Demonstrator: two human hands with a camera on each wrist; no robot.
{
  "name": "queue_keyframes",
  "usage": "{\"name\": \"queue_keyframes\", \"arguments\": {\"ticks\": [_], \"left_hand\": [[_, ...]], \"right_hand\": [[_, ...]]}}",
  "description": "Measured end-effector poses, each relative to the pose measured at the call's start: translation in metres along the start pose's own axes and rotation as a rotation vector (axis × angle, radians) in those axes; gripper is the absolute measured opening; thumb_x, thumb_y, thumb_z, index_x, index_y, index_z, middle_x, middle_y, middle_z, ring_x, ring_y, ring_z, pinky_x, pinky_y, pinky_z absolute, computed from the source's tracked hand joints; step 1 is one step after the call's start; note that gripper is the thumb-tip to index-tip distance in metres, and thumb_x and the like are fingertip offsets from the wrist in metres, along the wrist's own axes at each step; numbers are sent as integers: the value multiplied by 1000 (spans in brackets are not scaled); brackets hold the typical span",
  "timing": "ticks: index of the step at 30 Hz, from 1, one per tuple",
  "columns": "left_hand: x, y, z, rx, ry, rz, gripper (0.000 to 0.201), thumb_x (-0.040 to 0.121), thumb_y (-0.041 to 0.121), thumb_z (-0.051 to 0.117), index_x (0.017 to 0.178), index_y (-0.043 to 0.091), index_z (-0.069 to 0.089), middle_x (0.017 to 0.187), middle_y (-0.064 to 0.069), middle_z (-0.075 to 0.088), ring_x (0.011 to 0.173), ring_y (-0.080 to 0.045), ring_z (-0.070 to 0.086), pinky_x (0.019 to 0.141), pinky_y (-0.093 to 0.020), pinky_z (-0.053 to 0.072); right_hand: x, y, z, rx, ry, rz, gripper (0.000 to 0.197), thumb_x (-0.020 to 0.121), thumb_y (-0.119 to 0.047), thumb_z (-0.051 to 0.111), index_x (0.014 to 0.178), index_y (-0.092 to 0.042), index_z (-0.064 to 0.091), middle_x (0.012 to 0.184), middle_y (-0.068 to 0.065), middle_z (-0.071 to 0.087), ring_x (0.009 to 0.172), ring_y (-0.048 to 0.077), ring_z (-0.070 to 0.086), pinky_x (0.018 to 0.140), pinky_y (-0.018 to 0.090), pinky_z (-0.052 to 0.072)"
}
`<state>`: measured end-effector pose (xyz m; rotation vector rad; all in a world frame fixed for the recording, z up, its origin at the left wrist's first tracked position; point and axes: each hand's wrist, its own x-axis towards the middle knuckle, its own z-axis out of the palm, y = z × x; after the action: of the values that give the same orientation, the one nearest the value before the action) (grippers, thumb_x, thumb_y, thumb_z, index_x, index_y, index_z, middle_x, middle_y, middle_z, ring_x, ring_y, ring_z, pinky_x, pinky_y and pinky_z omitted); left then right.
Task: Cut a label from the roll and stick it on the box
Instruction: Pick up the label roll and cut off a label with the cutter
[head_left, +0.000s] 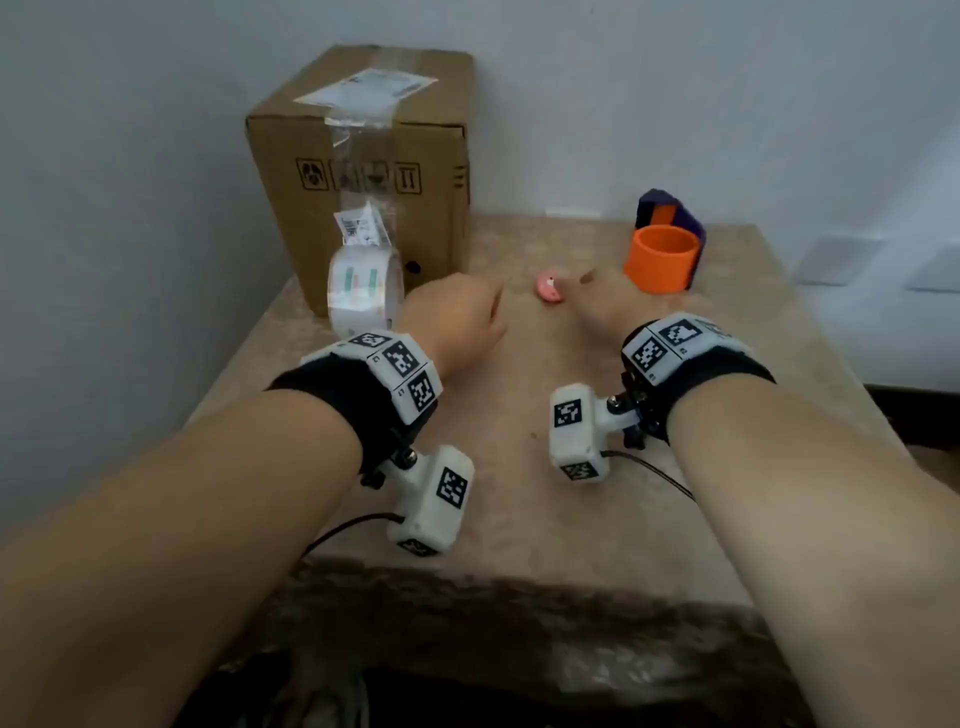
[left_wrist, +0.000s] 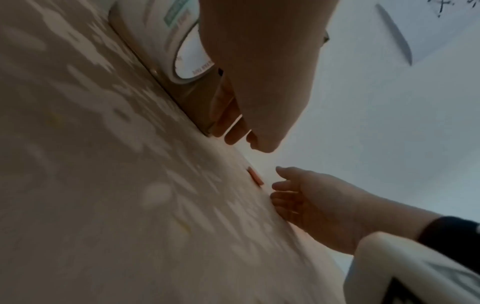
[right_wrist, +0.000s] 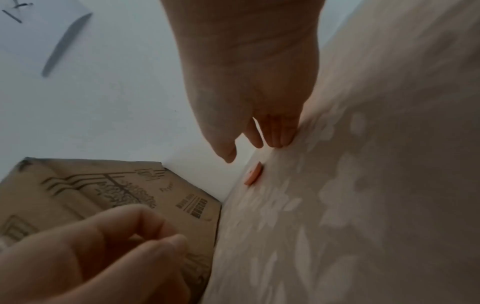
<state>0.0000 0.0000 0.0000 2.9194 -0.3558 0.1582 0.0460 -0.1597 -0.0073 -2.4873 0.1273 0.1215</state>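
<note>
White paper label roll (head_left: 366, 291) beside the brown cardboard box (head_left: 363, 156) looks light, its loose tail (head_left: 361, 228) floppy, so I'd pinch there; my left hand (head_left: 457, 317) is loosely curled, my right hand (head_left: 597, 306) straight-fingered, both empty.

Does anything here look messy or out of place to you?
Yes: a crumpled barcode label hangs crooked against the box front, just above the label roll. The clear tape there looks wrinkled too.
</note>
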Motion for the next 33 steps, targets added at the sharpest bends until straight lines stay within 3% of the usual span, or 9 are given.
{"name": "queue_keyframes", "arguments": {"ticks": [5, 10, 13, 16, 22, 24, 27, 31, 33], "left_hand": [[13, -16, 4, -48, 9, -65, 16, 90, 24, 47, 92, 11, 57, 83, -6, 61, 78, -26, 61, 63, -32, 45], [14, -16, 7, -77, 41, -57, 19, 91, 24, 47, 95, 9, 58, 90, -9, 65, 81, -27, 61, 68, -35, 49], [7, -14, 2, -103, 54, -58, 17, 91, 23, 47, 95, 10, 57, 90, -9, 65, 82, -27, 61, 68, -34, 48], [-4, -10, -11, -146, 139, -10, 11, 90, 22, 49, 89, 12, 55, 87, -5, 61, 80, -24, 60, 68, -34, 47], [-37, -18, -52, -166, 487, 86, 13, 90, 21, 51, 98, 13, 58, 99, -3, 57, 91, -18, 52, 75, -29, 44], [-44, -33, -60, -163, 622, 24, 23, 88, 23, 55, 109, 14, 56, 114, -5, 53, 104, -19, 49, 87, -28, 41], [-48, -57, -62, -244, 702, -208, 52, 84, 30, 62, 129, 14, 42, 135, -11, 39, 126, -25, 38, 109, -36, 31], [-41, -88, -59, -540, 473, -479, 110, 73, 53, 70, 150, 18, 0, 159, -14, 5, 147, -28, 7, 120, -48, 11], [-36, -96, -59, -789, 373, -445, 127, 60, 61, 75, 149, 25, -8, 160, -7, 13, 146, -24, 16, 119, -50, 18]], "right_hand": [[2, -15, 3, -79, -63, -48, 42, 99, -29, 37, 116, 2, 59, 124, 20, 60, 114, 31, 53, 86, 29, 39], [18, -15, 10, -81, -58, -94, 38, 93, -38, 49, 109, -4, 59, 94, 9, 59, 87, 25, 56, 66, 27, 37], [12, -11, 9, 35, -17, -142, 26, 90, -31, 57, 106, -10, 58, 96, 9, 61, 81, 20, 53, 59, 27, 40], [-2, -13, 6, 265, 73, -194, 17, 85, -28, 64, 95, -16, 57, 87, 8, 61, 78, 23, 56, 70, 37, 48], [-46, -51, -8, 568, 177, -351, 27, 89, -30, 60, 108, -11, 58, 96, 5, 63, 88, 19, 60, 87, 40, 51], [-59, -66, -7, 562, 172, -428, 24, 88, -34, 61, 102, -16, 60, 95, 4, 64, 89, 21, 61, 82, 38, 53], [-72, -83, -3, 530, 77, -485, 10, 90, -30, 59, 94, -21, 57, 85, -8, 59, 81, 8, 55, 66, 22, 43], [-71, -98, -2, 497, 5, -495, 11, 91, -30, 57, 96, -20, 55, 81, -15, 49, 76, -3, 45, 60, 19, 34], [-66, -102, 0, 505, -5, -493, 15, 92, -32, 55, 99, -19, 55, 80, -14, 48, 75, -2, 44, 62, 18, 33]]}}
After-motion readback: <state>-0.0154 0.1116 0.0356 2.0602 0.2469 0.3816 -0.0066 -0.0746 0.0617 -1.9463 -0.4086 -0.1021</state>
